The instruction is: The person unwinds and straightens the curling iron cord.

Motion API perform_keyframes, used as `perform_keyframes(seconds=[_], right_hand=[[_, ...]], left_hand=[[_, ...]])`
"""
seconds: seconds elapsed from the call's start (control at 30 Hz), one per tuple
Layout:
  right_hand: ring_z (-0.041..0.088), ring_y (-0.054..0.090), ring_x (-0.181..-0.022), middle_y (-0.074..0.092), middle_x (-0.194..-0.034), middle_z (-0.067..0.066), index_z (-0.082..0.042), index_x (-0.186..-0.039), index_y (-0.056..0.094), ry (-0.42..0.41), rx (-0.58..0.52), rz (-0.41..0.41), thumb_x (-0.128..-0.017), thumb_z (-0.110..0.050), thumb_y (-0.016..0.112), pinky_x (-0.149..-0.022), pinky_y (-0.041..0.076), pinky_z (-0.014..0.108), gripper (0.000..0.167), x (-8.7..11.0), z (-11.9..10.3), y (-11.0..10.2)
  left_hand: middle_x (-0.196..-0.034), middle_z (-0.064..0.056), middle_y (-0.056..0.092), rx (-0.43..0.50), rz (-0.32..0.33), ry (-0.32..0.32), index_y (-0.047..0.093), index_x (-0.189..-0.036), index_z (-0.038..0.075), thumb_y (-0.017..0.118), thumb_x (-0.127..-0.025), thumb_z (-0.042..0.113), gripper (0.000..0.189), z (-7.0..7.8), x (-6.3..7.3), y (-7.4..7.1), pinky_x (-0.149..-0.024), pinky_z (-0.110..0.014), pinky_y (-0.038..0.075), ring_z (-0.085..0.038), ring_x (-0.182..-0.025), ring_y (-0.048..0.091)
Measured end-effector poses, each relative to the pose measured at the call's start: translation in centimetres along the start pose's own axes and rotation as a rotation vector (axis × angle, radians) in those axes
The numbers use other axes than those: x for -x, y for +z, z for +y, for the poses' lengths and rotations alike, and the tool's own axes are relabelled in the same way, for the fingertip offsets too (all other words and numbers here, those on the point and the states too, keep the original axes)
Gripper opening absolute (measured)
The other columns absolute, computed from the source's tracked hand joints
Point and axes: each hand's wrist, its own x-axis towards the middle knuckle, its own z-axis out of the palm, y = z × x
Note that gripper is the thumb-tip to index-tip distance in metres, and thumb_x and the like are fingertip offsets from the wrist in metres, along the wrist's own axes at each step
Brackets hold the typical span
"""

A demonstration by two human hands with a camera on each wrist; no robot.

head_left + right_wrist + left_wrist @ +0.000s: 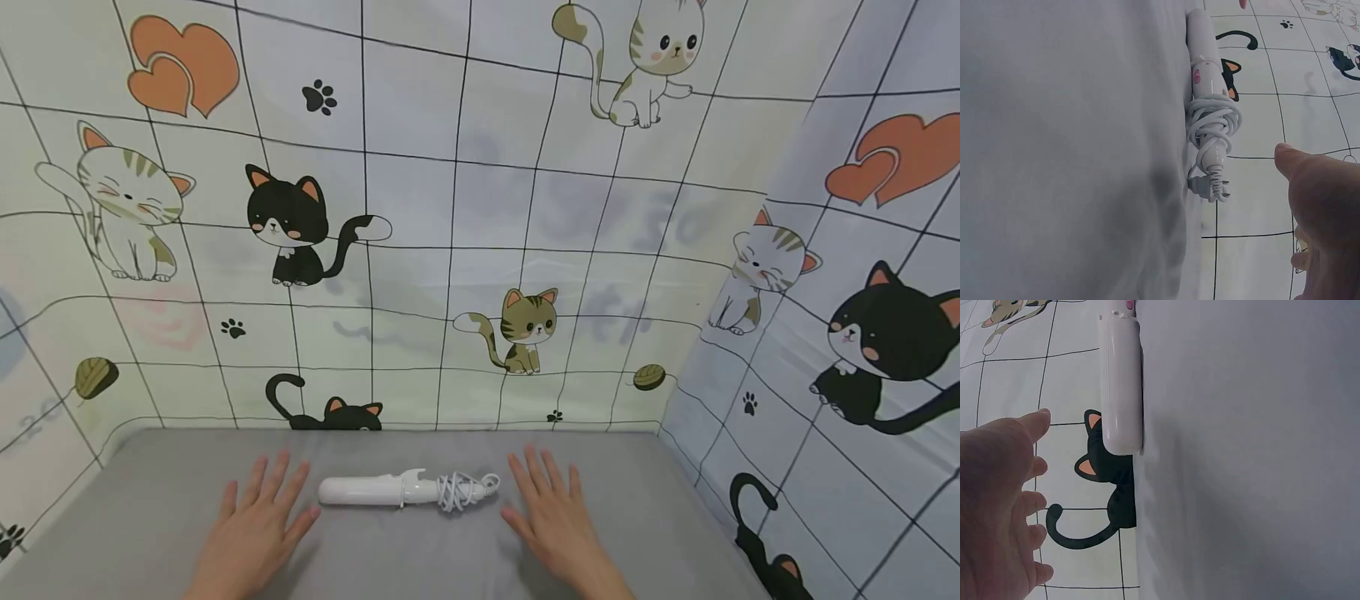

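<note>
A white curling iron lies crosswise on the grey cloth-covered table, its smooth barrel to the left. White cord is wound round its handle at the right end. My left hand is held palm down with spread fingers, just left of the barrel. On the other side, my right hand has its fingers spread too, a short way from the cord end. Neither hand holds anything. The right wrist view shows the plug beside the coiled cord, and small pink marks on the handle.
The grey tabletop meets a hanging white sheet at its back edge. That sheet, printed with cats, hearts and black grid lines, also encloses the left and right sides.
</note>
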Motion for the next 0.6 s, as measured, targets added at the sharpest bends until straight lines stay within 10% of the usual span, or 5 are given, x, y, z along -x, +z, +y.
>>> perform_keyframes(seconds=[0.6], right_hand=[[0.041,0.047,-0.136,0.044,-0.156,0.020,-0.005,-0.157,0.038,0.000,-0.301,0.036,-0.101,-0.040,0.065,-0.111,0.044,0.058,0.071,-1.1,0.4,2.5]], left_hand=[[-0.149,-0.031,0.046,0.206,0.027,0.075,0.054,-0.145,0.001,0.074,-0.095,0.029,0.060,-0.7,-1.7,2.3,-0.103,-0.082,0.032,-0.058,-0.136,0.037]])
